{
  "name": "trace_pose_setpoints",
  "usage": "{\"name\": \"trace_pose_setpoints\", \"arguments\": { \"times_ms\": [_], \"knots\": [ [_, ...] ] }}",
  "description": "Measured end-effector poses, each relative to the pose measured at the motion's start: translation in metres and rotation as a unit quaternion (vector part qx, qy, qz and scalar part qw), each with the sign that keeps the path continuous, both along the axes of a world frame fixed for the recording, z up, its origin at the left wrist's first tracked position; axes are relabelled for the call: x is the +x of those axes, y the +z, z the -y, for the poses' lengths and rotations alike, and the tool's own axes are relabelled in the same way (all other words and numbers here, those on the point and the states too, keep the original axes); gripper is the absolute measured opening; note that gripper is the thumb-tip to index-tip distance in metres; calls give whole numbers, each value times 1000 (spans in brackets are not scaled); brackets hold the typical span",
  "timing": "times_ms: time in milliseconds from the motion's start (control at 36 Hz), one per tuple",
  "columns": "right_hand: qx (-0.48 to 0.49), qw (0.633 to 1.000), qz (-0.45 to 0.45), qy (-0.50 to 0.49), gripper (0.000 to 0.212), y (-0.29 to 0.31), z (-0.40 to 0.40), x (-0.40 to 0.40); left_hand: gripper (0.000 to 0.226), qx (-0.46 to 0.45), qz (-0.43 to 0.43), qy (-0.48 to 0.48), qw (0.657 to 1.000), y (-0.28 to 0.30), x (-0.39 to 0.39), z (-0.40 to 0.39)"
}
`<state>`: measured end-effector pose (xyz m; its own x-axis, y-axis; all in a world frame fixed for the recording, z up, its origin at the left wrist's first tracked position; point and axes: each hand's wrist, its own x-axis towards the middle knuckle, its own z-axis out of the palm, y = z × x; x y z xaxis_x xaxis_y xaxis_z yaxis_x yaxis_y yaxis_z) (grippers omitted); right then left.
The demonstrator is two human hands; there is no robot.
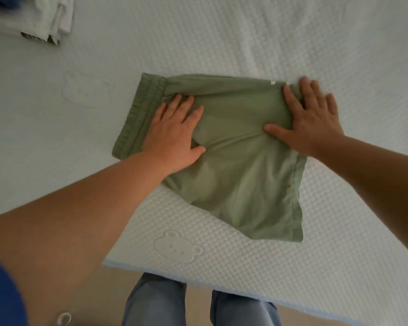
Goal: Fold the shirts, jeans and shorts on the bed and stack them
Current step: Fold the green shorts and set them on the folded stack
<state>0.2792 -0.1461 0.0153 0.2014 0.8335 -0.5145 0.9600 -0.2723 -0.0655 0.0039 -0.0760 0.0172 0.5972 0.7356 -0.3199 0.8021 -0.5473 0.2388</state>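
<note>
where the bed (269, 38) filled most of the view, its white cover had a dotted quilt texture w/ embossed bear shapes; tan floor showed below the edge, by legs in blue jeans (156, 300). folded clothes stack (45, 17) sat at far left corner. green shorts (233, 165) lay folded flat mid-bed, waistband to the left. left hand (174, 135) lay palm down near the waistband, fingers straight & spread. right hand (313, 118) pressed the far right edge, fingers wide, flat
</note>
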Motion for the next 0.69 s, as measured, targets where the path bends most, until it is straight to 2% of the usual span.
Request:
{"name": "trace_pose_setpoints", "arguments": {
  "times_ms": [83, 167, 250, 333, 472, 611, 694],
  "knots": [
    [-5, 1000, -14, 14, 93, 6, 3, 4, 92, -20, -13, -9, 1000, 2, 3, -7],
    [60, 998, -25, 4, 84, 19, 15, -4, 87, -30, -4, 3, 1000, 12, 4, -2],
    [116, 990, -68, -47, 69, 34, 42, -26, 70, -26, 42, 24, 998, 31, 3, 19],
    [133, 981, -103, -100, 58, 44, 87, -54, 46, -12, 117, 17, 993, 49, 2, 60],
    [113, 979, -139, -101, 58, 57, 170, -89, 24, -59, 145, -39, 987, 61, 1, 131],
    [79, 983, -113, -118, 66, 51, 217, -92, 31, -120, 88, -56, 987, 46, 4, 175],
    [112, 979, -96, -140, 53, 44, 224, -89, 51, -126, 35, -46, 990, 31, 9, 188]
  ]
}}
